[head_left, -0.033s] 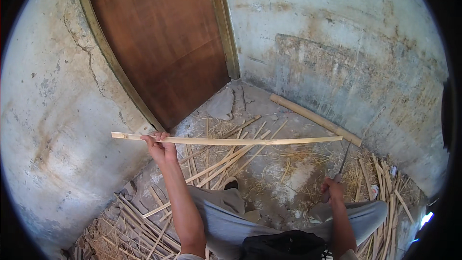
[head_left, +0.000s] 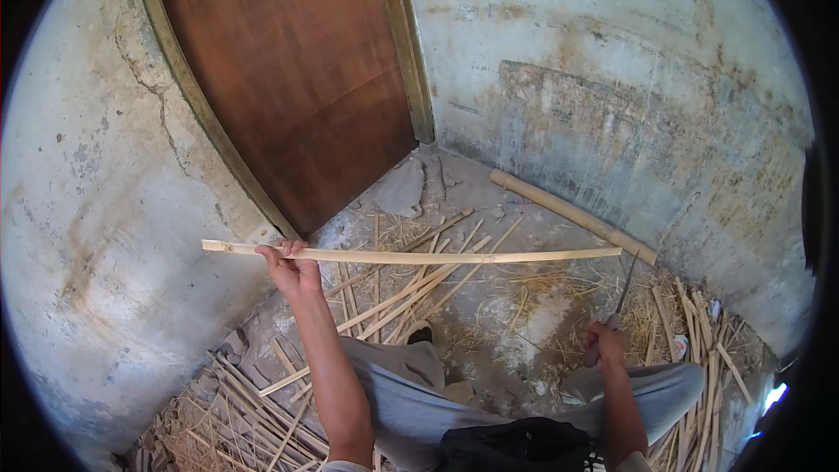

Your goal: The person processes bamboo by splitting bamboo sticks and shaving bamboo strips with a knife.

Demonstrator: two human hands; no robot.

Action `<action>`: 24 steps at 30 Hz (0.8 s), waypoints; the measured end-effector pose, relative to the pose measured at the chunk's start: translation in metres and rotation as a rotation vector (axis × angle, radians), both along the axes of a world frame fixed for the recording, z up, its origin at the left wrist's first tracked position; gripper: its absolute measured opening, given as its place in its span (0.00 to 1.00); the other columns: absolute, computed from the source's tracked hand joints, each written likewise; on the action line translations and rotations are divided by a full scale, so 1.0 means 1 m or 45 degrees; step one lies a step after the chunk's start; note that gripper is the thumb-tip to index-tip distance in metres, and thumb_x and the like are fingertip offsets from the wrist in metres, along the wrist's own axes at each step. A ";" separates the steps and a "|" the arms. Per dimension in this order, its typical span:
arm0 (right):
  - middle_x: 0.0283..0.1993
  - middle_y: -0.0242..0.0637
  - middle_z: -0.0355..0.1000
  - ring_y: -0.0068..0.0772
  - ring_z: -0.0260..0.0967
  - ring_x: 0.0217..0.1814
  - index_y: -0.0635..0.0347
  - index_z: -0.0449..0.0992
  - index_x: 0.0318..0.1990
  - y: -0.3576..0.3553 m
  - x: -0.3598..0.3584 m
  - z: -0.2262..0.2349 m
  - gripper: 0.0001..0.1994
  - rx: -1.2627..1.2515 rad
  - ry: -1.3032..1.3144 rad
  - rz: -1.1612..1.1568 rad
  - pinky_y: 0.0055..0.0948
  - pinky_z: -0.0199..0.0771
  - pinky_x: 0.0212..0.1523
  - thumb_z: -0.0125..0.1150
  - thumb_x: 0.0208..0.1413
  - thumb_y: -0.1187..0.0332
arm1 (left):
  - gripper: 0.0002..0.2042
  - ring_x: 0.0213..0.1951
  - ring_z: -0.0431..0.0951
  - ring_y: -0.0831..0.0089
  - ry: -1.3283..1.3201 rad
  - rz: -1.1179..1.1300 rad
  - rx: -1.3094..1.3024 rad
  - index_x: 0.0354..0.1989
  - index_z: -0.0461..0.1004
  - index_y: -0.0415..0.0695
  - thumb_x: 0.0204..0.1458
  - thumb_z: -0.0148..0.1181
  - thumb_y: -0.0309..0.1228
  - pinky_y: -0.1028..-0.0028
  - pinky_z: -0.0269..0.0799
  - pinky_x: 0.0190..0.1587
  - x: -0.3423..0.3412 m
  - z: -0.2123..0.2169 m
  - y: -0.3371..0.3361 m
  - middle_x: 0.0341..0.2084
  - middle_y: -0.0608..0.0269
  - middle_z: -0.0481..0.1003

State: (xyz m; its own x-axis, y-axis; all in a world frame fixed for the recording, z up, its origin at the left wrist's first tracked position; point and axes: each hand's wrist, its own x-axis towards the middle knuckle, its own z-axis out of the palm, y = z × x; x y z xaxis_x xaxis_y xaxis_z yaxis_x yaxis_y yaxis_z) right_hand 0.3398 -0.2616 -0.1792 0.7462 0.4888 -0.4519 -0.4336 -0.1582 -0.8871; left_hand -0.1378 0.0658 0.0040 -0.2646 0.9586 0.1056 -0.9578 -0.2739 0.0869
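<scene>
A long pale bamboo strip point(head_left: 411, 258) stretches nearly level across the view above the floor. My left hand point(head_left: 295, 271) is closed around it near its left end, fingers over the top edge. My right hand point(head_left: 605, 344) grips the handle of a knife point(head_left: 625, 290) over my right knee. Its narrow dark blade points up and away, with the tip close to the strip's right end; whether they touch I cannot tell. Beyond the strip's right end, a round bamboo pole point(head_left: 559, 206) lies on the floor along the wall.
Split bamboo strips point(head_left: 404, 301) lie crossed ahead of my legs. More strips are piled at the left point(head_left: 253, 402) and the right point(head_left: 706, 367). Shavings and rubble litter the floor. A brown door point(head_left: 288, 79) and stained walls point(head_left: 612, 105) enclose the corner.
</scene>
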 end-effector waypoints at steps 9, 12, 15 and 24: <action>0.26 0.37 0.74 0.22 0.69 0.25 0.61 0.65 0.27 0.016 -0.016 0.034 0.15 -0.037 -0.634 -0.048 0.24 0.71 0.26 0.72 0.44 0.77 | 0.11 0.24 0.64 0.76 0.062 -0.079 -0.051 0.33 0.69 0.46 0.60 0.54 0.41 0.77 0.64 0.28 0.025 0.006 -0.007 0.24 0.65 0.65; 0.33 0.41 0.77 0.23 0.72 0.33 0.64 0.66 0.28 0.029 -0.033 0.068 0.17 -0.010 -0.817 0.080 0.26 0.74 0.32 0.74 0.41 0.75 | 0.12 0.24 0.64 0.77 0.128 -0.195 -0.036 0.33 0.68 0.44 0.61 0.53 0.40 0.77 0.65 0.27 0.048 0.009 -0.013 0.25 0.64 0.65; 0.40 0.44 0.78 0.25 0.74 0.40 0.66 0.67 0.30 0.041 -0.034 0.066 0.17 -0.027 -0.863 0.275 0.27 0.76 0.39 0.75 0.41 0.74 | 0.13 0.24 0.64 0.77 0.154 -0.291 -0.017 0.31 0.67 0.43 0.62 0.51 0.41 0.77 0.65 0.27 0.059 0.004 -0.012 0.25 0.64 0.65; 0.30 0.45 0.75 0.35 0.73 0.32 0.67 0.73 0.31 0.047 -0.057 0.091 0.23 -0.423 -1.108 0.949 0.35 0.72 0.35 0.77 0.41 0.57 | 0.15 0.27 0.67 0.74 0.204 -0.223 -0.261 0.36 0.68 0.41 0.61 0.52 0.43 0.76 0.69 0.29 0.049 -0.006 -0.003 0.28 0.59 0.67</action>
